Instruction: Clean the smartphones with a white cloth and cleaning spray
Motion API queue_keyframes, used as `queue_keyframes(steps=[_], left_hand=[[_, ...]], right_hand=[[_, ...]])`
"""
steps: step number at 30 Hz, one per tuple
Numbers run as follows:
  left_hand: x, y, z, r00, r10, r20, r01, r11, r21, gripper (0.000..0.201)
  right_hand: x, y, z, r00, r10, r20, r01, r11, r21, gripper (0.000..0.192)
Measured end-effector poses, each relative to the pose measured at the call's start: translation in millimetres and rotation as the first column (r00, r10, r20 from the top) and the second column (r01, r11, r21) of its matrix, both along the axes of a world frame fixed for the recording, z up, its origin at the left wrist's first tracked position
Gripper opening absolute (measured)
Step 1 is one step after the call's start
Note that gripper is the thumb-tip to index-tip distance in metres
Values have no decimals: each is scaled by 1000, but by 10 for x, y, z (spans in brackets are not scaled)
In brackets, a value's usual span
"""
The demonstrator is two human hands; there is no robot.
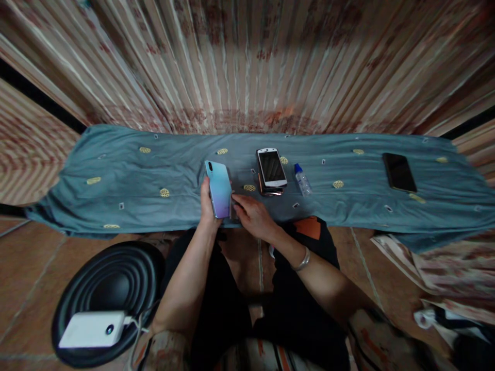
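Observation:
My left hand (207,206) is wrapped round a blue-to-purple smartphone (219,190), its back and camera turned up toward me. The phone is tilted above the near edge of the cloth. Close against its right edge is my right hand (253,214), with the fingers drawn together. Something thin and greyish shows at those fingertips, too small to name. Just beyond the right hand lies a white-framed phone (271,167), stacked on at least one other device. To the right of that stack rests a small clear bottle (302,181) with a blue cap.
A blue-green patterned cloth (185,175) covers the long surface. Far right on it lies a dark phone (400,172). At lower left, a white power bank (93,330) with a cable sits on a black round ringed stool (135,263). Pleated curtains (247,67) hang behind.

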State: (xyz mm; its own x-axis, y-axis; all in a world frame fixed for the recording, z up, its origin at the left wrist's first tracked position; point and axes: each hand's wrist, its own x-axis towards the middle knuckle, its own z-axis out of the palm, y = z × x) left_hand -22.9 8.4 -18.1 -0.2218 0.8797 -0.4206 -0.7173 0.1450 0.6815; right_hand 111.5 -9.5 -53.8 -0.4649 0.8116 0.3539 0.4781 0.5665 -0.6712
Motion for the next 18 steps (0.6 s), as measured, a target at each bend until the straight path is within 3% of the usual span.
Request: queue_keyframes(steps=[10, 18], left_hand=[[-46, 56, -62, 1000, 17, -1, -17, 1000, -25, 53], [14, 55, 29, 999, 31, 27, -30, 998, -58, 57]], right_hand=[[78, -73, 107, 998, 57, 33, -59, 996, 73, 33], [-28, -122, 161, 998, 63, 24, -66, 984, 163, 28]])
